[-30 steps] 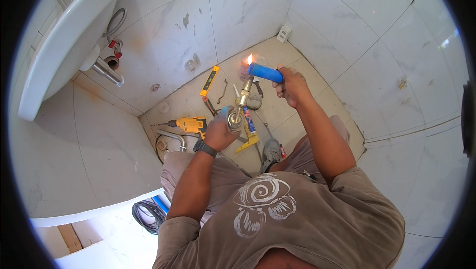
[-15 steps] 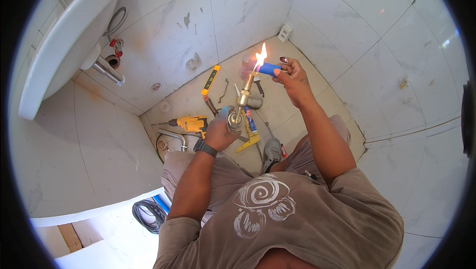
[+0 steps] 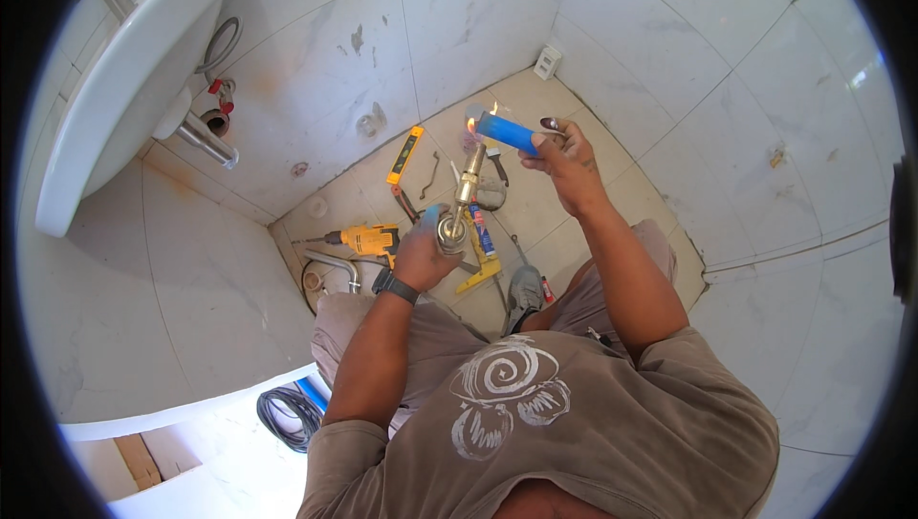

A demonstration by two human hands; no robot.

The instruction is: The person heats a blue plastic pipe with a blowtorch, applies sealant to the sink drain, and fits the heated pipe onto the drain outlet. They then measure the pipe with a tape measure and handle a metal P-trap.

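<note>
My left hand [image 3: 419, 256] is closed around a gas torch [image 3: 468, 186] with a brass burner tube pointing up and away from me. The hand hides most of the torch's body. A short blue plastic pipe [image 3: 510, 134] is gripped at its near end by my right hand [image 3: 572, 171], with fingers and thumb wrapped on it. The pipe's far end sits just above the burner's mouth, and small orange flames lick around that end. The pipe lies tilted, its far end to the left.
On the tiled floor lie a yellow drill [image 3: 368, 240], a yellow spirit level [image 3: 405, 155], a blue tube [image 3: 483, 232], a yellow square [image 3: 478, 273] and a brush [image 3: 497, 165]. A white washbasin [image 3: 86, 137] overhangs at left. A coiled black hose [image 3: 290, 419] lies below the ledge.
The tall flame above the burner has shrunk to small flames at the pipe's end. My right hand has tilted the pipe, showing more of its length. The torch stays nearly still.
</note>
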